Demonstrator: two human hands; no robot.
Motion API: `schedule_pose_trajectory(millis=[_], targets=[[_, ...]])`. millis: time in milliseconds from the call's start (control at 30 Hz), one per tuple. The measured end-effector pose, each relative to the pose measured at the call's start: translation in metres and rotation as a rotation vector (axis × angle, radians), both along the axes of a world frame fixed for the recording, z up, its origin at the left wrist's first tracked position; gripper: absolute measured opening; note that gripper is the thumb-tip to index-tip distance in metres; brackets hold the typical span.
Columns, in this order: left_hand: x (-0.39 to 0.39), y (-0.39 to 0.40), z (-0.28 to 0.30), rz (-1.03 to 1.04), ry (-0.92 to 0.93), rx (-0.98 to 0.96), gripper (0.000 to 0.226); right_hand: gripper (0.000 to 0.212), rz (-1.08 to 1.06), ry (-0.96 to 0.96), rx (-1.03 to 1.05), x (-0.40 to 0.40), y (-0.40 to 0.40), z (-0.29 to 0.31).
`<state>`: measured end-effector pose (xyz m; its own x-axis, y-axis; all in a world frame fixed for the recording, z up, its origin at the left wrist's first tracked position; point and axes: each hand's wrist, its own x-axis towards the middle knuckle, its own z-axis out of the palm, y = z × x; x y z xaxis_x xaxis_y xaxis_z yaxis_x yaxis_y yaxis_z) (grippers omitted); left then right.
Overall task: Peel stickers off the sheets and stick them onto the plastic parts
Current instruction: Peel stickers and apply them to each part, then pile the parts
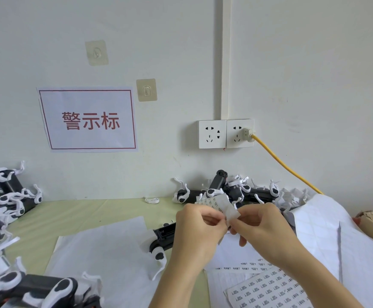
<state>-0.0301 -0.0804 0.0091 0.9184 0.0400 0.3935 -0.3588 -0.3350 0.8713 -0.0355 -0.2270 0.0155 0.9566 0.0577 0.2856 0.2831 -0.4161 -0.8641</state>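
Both hands meet above the middle of the pale green worktop [74, 215], toward its back edge. The left hand [197, 230] and the right hand [263, 227] each pinch a small strip of sticker sheet [222, 207] between curled thumb and fingers, the left on its lower left edge and the right on its lower right corner; whether a sticker is already lifting off cannot be made out, as the fingers cover that spot. Just under the left hand lies a black and white plastic part [162, 237] on the worktop, partly hidden by the wrist. A blank backing sheet [105, 252] lies flat to the left of it. At the near right corner rests a printed sticker sheet [267, 290] with rows of small labels, and a large peeled sheet [336, 236] curls up along the right edge. A pile of plastic parts [225, 191] sits against the wall at the back edge, and another heap of parts [1, 207] fills the left edge. On the wall hang a red-bordered sign [88, 120] and a double socket [225, 134] with a yellow cable [285, 166] plugged in.
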Motion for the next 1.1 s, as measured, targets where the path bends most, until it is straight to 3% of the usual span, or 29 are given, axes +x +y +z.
schedule_pose_trajectory(millis=[200, 567, 1100], targets=[[0.0011, 0.0006, 0.0008, -0.048, 0.069, -0.114, 0.019, 0.03, 0.051, 0.051, 0.101, 0.0033, -0.0055, -0.0018], [0.0009, -0.0041, 0.0025, -0.003, -0.006, -0.108, 0.008, 0.024, 0.023, 0.035, 0.125, 0.0048, -0.0039, -0.0027], [0.0013, -0.005, -0.0034, 0.026, -0.189, 0.226, 0.022, 0.024, -0.01, -0.073, -0.013, 0.0005, 0.0016, -0.0022]])
